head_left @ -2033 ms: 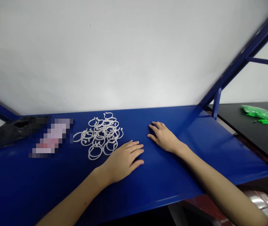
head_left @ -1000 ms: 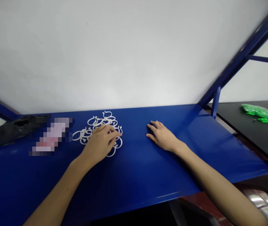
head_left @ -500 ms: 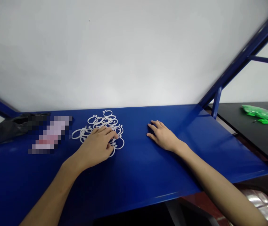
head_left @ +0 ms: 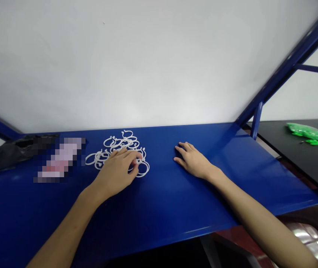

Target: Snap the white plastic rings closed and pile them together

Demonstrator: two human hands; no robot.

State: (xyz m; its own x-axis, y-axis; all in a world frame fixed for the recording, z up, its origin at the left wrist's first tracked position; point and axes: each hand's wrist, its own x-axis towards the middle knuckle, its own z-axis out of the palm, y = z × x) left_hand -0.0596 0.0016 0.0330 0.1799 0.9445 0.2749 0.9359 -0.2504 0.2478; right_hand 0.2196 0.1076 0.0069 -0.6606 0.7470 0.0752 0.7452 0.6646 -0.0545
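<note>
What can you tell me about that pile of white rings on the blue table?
The pile of white rings is a loose, overlapping heap of thin loops, apparently plastic, several with small knobs at their ends. It lies on the blue table, left of the picture's centre. The person's left grip covers part, hiding some rings; whether it pinches one is unclear.

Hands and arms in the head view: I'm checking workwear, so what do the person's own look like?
The left hand and right hand are ungloved, with no watch or bracelet in sight, and no sleeve covers the visible left forearm or right forearm.
</note>
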